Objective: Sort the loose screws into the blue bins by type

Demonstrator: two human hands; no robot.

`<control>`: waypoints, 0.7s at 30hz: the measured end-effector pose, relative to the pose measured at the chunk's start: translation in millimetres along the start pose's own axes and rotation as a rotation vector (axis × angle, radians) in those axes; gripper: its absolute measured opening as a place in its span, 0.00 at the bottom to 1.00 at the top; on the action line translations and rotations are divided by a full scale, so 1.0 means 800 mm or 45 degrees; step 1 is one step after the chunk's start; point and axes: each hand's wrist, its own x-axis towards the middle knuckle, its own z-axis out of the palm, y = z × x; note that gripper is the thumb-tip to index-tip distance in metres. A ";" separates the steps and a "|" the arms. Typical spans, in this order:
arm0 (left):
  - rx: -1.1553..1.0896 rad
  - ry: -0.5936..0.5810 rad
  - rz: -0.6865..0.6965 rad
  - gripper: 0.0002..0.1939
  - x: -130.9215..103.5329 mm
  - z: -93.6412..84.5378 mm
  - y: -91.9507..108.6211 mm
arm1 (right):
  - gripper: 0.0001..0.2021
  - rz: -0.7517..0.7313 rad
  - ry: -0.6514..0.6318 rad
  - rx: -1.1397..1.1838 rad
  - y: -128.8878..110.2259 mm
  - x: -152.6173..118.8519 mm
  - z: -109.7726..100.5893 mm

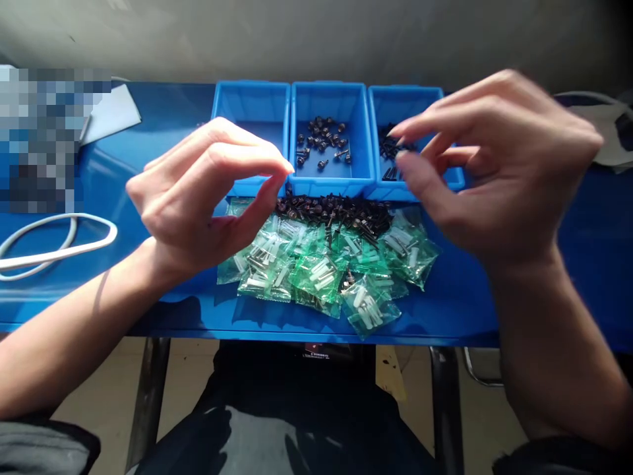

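Note:
My left hand (212, 191) hovers over the left blue bin (252, 105) and its front edge, thumb and forefinger pinched together; whatever they hold, if anything, is too small to name. Over the right bin (405, 99), my right hand (499, 158) has its fingers apart and holds nothing. Hex-headed screws (324, 135) lie in the middle bin (329, 97), and dark thin screws (390, 173) in the right one. A heap of dark screws (341, 214) sits in front of the bins, against clear green packets (319, 274) with white plugs inside.
A white cable (93, 244) loops on the blue table (173, 316) at the left, with a pale sheet (113, 115) behind it. The grey wall (316, 39) rises behind the bins. White cloth-like material (598, 132) lies at the far right.

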 end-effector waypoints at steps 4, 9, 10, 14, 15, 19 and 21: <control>0.054 0.005 -0.037 0.10 0.000 -0.001 0.003 | 0.11 -0.375 -0.671 0.281 -0.007 -0.003 0.000; 0.063 -0.030 -0.009 0.08 0.001 -0.002 0.004 | 0.18 -0.487 -0.763 0.100 -0.015 -0.010 0.022; 0.060 -0.047 0.007 0.08 0.001 -0.002 0.002 | 0.18 -0.497 -0.740 0.067 -0.015 -0.011 0.025; 0.045 -0.076 0.060 0.10 0.000 -0.002 -0.003 | 0.18 -0.542 -0.699 -0.045 -0.013 -0.012 0.030; 0.037 -0.072 0.062 0.11 0.000 -0.002 -0.004 | 0.18 -0.552 -0.696 -0.077 -0.013 -0.013 0.030; 0.026 -0.103 0.104 0.11 0.003 -0.001 -0.006 | 0.19 -0.579 -0.673 -0.167 -0.009 -0.015 0.028; 0.000 -0.148 0.173 0.11 0.005 0.000 -0.006 | 0.18 -0.581 -0.659 -0.189 -0.008 -0.015 0.028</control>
